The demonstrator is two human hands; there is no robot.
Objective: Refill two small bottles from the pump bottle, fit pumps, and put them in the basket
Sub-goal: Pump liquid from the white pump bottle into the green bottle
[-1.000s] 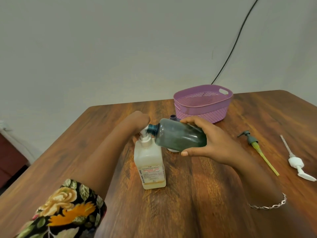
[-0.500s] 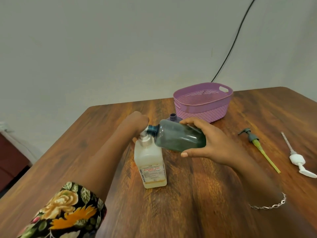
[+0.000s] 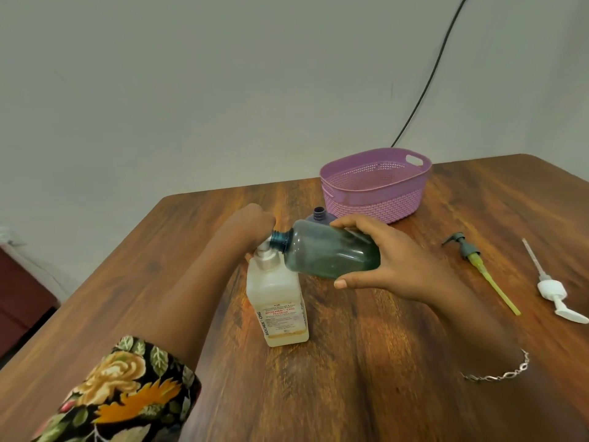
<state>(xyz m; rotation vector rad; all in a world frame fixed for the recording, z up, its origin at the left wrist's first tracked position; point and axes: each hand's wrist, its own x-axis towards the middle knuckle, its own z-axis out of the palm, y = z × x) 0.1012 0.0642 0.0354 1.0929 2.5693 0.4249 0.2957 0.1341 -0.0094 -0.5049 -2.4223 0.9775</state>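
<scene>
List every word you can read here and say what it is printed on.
"BIOCHEK - CHG": running up the side of the pale square plastic pump bottle.
"BIOCHEK CHG Handrub": red, on its front label.
Smaller print on that label: too small to read.

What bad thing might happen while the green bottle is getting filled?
1. The dark green see-through small bottle, held nearly sideways in the right hand, has a narrow mouth at the nozzle; liquid may miss and spill onto the wooden table.
2. A hard push by the left hand on top of the cream square pump bottle might tip it.
</scene>
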